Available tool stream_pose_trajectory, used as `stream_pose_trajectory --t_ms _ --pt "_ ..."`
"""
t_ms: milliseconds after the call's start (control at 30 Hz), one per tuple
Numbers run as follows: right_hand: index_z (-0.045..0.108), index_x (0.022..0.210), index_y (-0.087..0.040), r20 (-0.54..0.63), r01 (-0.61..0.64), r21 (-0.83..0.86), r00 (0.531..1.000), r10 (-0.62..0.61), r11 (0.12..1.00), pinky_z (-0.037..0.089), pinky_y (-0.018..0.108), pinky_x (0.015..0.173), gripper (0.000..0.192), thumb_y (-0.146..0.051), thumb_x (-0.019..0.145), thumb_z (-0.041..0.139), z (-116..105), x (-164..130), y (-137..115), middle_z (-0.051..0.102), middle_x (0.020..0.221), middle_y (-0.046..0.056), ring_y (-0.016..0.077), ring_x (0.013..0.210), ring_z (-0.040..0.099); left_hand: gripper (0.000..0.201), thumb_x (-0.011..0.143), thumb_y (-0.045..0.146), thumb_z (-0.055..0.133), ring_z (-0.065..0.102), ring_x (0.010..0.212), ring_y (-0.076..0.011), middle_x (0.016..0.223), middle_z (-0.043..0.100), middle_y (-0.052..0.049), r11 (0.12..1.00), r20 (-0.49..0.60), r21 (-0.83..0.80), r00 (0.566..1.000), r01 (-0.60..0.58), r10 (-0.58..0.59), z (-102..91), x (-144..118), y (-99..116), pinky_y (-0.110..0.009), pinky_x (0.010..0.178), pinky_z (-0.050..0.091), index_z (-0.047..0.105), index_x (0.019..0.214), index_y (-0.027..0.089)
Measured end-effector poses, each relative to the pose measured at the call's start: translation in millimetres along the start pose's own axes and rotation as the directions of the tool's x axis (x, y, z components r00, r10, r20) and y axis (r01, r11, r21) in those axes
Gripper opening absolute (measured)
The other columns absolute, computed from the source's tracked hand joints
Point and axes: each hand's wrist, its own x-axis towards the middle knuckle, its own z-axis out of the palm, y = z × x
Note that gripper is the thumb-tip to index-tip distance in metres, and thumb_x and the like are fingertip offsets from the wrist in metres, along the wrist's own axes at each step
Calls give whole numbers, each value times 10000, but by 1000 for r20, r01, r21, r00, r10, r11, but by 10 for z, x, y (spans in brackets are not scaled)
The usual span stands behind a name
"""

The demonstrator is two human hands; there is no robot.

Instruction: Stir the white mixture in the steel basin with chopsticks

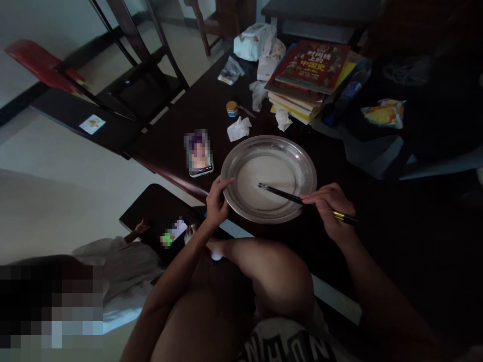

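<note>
So here we've got a big shallow metal plate (268, 177) sitting on the dark bench (181, 130), right at its near edge, with what looks like a thin whitish layer spread across the bottom. Our left hand (218, 201) is on the plate's near-left rim, fingers (223, 183) curled over the edge and gripping it. Our right hand (329, 207) is closed around a pair of dark chopsticks (290, 197) at their back end, and that's the bit that matters: the sticks run long-ways from the right hand up and to the left, tips landing roughly mid-plate in the white stuff, so the plate's middle lies left of and beyond the right fingers and the right hand is the one doing the work while the left is closer to the rim. Just left of the plate there's a phone (198, 153) lying face up, and behind the plate a crumpled tissue (238, 128) and a small jar (231, 108) with a yellowish lid. Further back is a stack of books (310, 75) and some plastic bags (252, 41). The room is pretty dim, pale tiled floor (56, 166) off to the left, dark chair legs beyond, and another person sits low on the left with a second lit phone (174, 233).
</note>
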Motion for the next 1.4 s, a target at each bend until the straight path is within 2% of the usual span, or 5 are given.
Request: stream_pose_trajectory --t_ms 733,900,1067,1233,1400 --pt "785 960 -314 -17 -55 25 998 55 998 514 431 747 294 -272 1013 499 -26 -4 -5 805 852 0 211 784 682 395 1017 450 476 648 1238 -263 1299 673 -131 1000 5 8 1000 13 -13 2 -6 -8 -438 1011 557 627 1303 223" --pt "783 1019 -331 66 -11 3 998 11 1000 517 430 797 255 -260 1001 538 -25 7 -7 822 921 -13 203 820 716 406 1016 471 468 647 1238 -262 1304 668 -131 999 13 27 999 43 -44 2 -12 -8 -444 1008 562 630 1298 227" --pt "781 994 -313 -6 -11 45 1000 11 999 504 424 742 289 -250 1016 500 -42 11 1 811 863 -1 210 778 675 415 1023 490 465 645 1241 -257 1324 658 -133 1000 6 13 1000 29 -29 11 -17 -15 -439 1010 560 623 1302 227" --pt "774 1007 -318 73 12 7 997 -13 1000 510 432 774 244 -240 999 543 -39 19 1 824 927 -8 204 814 711 414 1025 491 471 637 1258 -265 1315 662 -132 1000 7 -1 1000 27 -27 12 -17 -19 -444 1024 554 618 1312 231" --pt "780 993 -311 -27 -12 34 1000 13 999 495 433 732 285 -271 1017 499 -54 -1 6 803 843 8 216 778 665 433 1029 516 460 636 1249 -260 1336 650 -130 1000 3 -9 1000 21 -21 15 -18 -26 -433 1020 551 621 1319 237"
